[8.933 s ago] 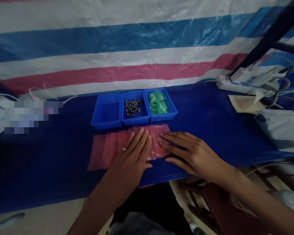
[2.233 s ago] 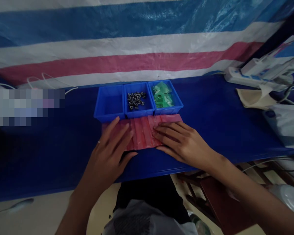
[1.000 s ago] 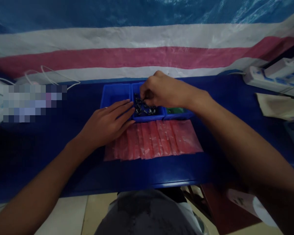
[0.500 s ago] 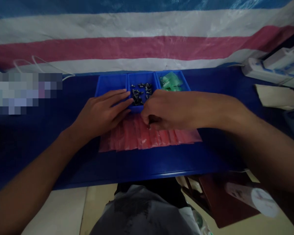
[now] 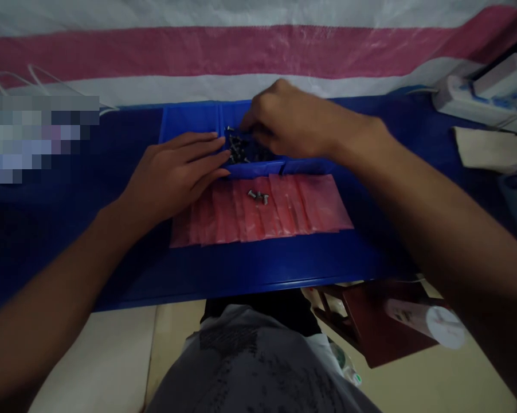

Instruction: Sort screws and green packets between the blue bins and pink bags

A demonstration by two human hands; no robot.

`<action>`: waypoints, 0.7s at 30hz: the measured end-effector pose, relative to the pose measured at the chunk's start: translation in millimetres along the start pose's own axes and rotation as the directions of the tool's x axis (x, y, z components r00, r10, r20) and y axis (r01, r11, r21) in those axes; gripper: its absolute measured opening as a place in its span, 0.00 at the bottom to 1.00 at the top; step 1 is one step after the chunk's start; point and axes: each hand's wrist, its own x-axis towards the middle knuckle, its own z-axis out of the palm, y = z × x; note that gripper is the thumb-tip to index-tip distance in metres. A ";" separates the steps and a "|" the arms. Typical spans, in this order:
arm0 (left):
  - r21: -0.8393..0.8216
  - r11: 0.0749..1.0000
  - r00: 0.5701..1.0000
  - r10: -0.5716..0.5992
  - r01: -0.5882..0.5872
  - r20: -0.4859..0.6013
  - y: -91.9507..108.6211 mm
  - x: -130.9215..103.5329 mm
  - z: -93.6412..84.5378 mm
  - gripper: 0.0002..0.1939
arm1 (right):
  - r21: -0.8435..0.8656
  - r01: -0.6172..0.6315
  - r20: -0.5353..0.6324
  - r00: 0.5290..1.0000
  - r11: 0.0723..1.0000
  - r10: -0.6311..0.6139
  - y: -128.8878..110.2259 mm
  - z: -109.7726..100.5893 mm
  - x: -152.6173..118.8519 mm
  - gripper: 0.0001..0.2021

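My left hand (image 5: 172,175) lies with its fingers spread, their tips at the front of the left blue bin (image 5: 190,119) and the middle blue bin (image 5: 256,170). Dark screws (image 5: 238,150) lie heaped inside that middle bin. Over them is my right hand (image 5: 290,123), fingers curled and partly down in the bin; what its fingertips hold, if anything, is hidden. In front of the bins, overlapping pink plastic bags (image 5: 228,212) form a row. A few loose screws (image 5: 258,197) rest on top of the bags. My right hand and wrist cover most of the right blue bin (image 5: 308,167).
A white power strip (image 5: 460,100) stands at the table's back right, near a beige piece of paper or card (image 5: 490,148). The blue table's front edge (image 5: 258,287) runs before my lap. Below at right, a clear cup-like container (image 5: 426,322) lies on a brown stool (image 5: 383,321).
My right hand has moved from above the pink bags back into the middle bin, uncovering loose screws on the bags. It now hides the green bags. My left hand stays at the bins.
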 end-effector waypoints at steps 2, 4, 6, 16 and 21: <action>-0.029 1.000 1.000 0.001 -0.002 -0.012 -1.2 0.7 1.5 0.23 | -0.058 0.056 0.193 0.980 0.997 -0.044 9.7 11.6 12.7 0.22; -0.039 0.999 1.000 -0.005 0.004 -0.015 -1.1 1.4 2.3 0.23 | -0.106 0.074 0.330 0.943 0.992 -0.035 12.7 19.6 24.9 0.22; -0.032 0.999 1.000 -0.011 0.011 -0.012 -0.2 1.5 2.6 0.25 | -0.140 0.039 0.360 0.933 0.989 0.014 9.2 24.2 34.7 0.17; -0.022 0.993 0.982 0.107 -0.112 -0.157 -4.5 -4.4 11.3 0.13 | -0.155 -0.161 0.434 0.875 0.975 0.214 -22.7 11.2 34.4 0.10; 0.050 0.990 0.976 0.141 -0.135 -0.165 -4.6 -5.3 10.0 0.14 | -0.078 -0.139 0.411 0.898 0.987 0.159 -21.8 10.9 34.0 0.10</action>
